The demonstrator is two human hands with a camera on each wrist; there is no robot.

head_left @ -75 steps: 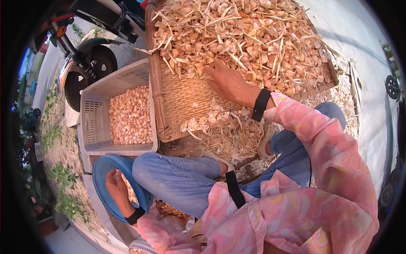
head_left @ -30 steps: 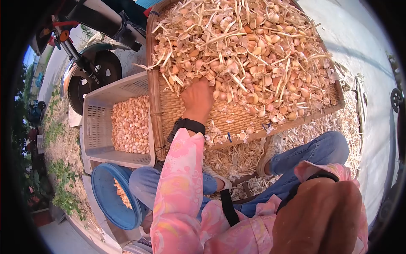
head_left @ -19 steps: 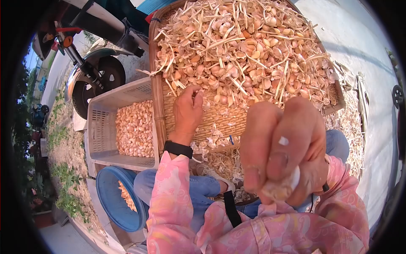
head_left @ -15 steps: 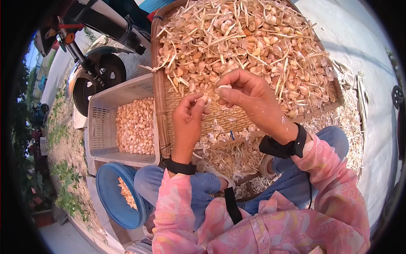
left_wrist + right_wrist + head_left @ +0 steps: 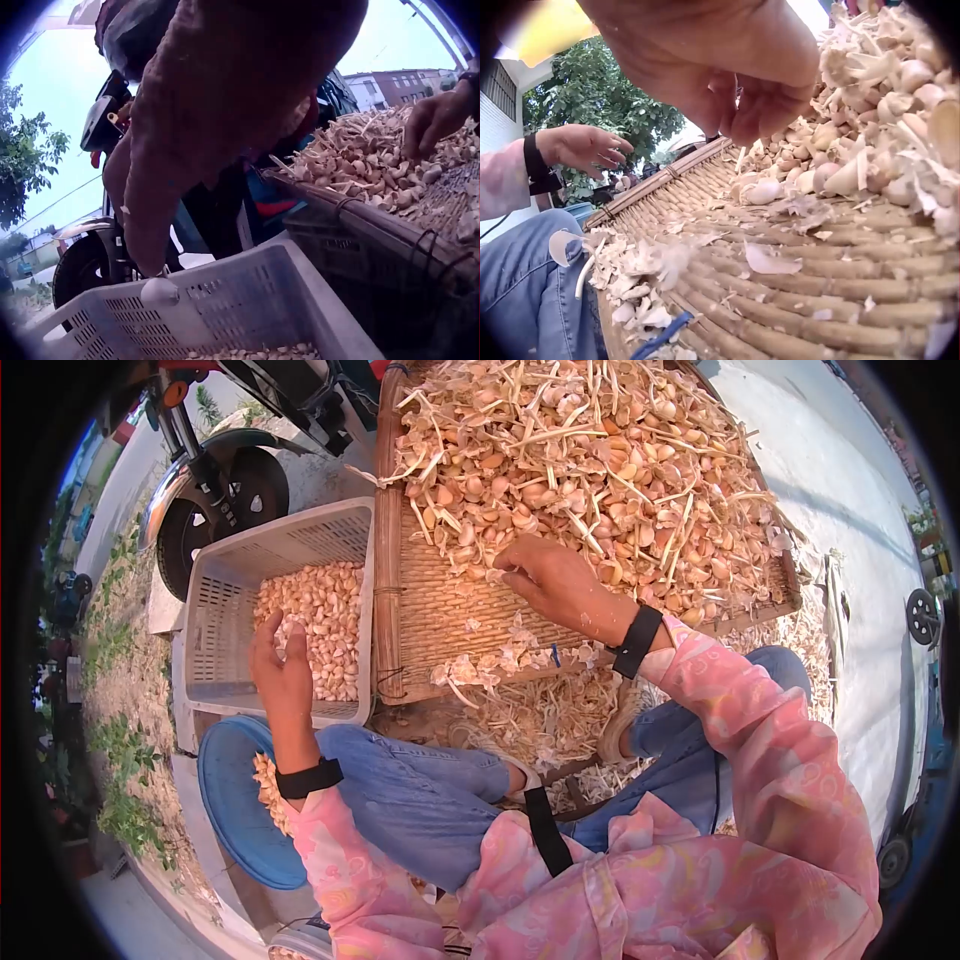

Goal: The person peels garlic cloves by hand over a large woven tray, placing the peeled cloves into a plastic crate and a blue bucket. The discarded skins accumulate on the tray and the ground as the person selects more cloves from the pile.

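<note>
Key relation: a single clove is at the lower end of the left hand's fingers, with the crate opening below it. Left hand is the near one by far; right hand is across on the tray, at the near edge of the pile. Crate is beside the tray, on its left; loose cloves lie in it.

Left hand: fingers loosely extended and a bit apart, thumb off to one side, no firm pinch showing. Can't tell if the clove is touching the skin or just clear of it. Its long axis isn't readable either; it looks nearly round from the left wrist.

Right hand: fingers bent, tips bunched and angled down to the tray surface, pile just ahead of them. Can't tell if they pinch a clove; the hand's own bulk blocks the tips in the right wrist view, and in the head view the pale bit at the tips could be clove or skin scrap.

Hidden or cut: pile runs out of the top of the head view. Left forearm and sleeve cover part of the bucket, which sits on the person's side of the crate. In the left wrist view the hand is a dark, close shape, and only a strip of the crate's cloves shows. Left hand's height over the crate rim: hard to judge.
</note>
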